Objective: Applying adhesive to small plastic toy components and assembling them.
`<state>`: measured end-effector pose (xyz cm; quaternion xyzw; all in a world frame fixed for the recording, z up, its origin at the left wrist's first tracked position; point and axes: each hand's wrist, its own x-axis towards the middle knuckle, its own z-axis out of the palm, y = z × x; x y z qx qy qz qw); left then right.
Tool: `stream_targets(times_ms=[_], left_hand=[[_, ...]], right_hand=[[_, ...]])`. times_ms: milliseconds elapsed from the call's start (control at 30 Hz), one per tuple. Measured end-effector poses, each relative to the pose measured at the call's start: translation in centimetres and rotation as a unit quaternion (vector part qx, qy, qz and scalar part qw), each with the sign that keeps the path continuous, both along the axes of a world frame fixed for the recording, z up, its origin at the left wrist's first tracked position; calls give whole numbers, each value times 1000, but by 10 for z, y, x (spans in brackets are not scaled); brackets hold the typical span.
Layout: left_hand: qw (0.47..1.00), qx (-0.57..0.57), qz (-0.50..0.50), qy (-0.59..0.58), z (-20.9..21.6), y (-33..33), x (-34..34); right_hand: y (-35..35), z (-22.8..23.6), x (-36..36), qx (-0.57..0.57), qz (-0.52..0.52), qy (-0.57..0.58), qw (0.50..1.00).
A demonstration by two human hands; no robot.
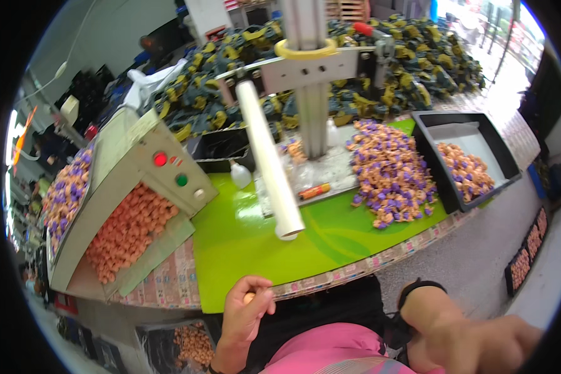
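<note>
My left hand [246,311] is in front of the green mat's [230,255] near edge, its fingers closed round a small peach-coloured piece [249,298]. Most of that piece is hidden by the fingers. At the lower right, my right hand [489,346] reaches out to the side, smeared by motion, so its fingers do not show clearly. To the left, many plain peach pieces [131,230] lie in the opening of a beige machine housing [196,165]. A heap of purple-and-peach pieces [393,171] covers the mat's right part.
A white roller arm [265,156] juts over the mat from a metal post [311,118]. Beside the heap stands a black tray [427,156] partly filled with similar pieces. A white bottle [240,174] and orange tube [314,191] are near the post. Grey-and-yellow parts [417,68] pile up behind.
</note>
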<state>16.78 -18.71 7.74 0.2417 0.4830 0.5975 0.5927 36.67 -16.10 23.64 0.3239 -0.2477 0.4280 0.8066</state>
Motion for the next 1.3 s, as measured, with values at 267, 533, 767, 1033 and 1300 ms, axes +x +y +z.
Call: stream_targets(times_ms=[267,533,767,1033,1300], left_hand=[[1000,-3,5,3,0,-2,-3],[998,-9,-3,-55,3,5,0],[981,186,-40,32,66,-24,7],[834,551,-38,-14,124,3,32],[852,508,126,-33,137,-2,41]], right_hand=[[33,-8,48,180,55,-384,904],[29,-18,51,235,113,-403,877],[35,-29,23,180,18,-404,896],[21,-42,14,147,16,-531,834],[45,-64,-13,380,228,-411,796]])
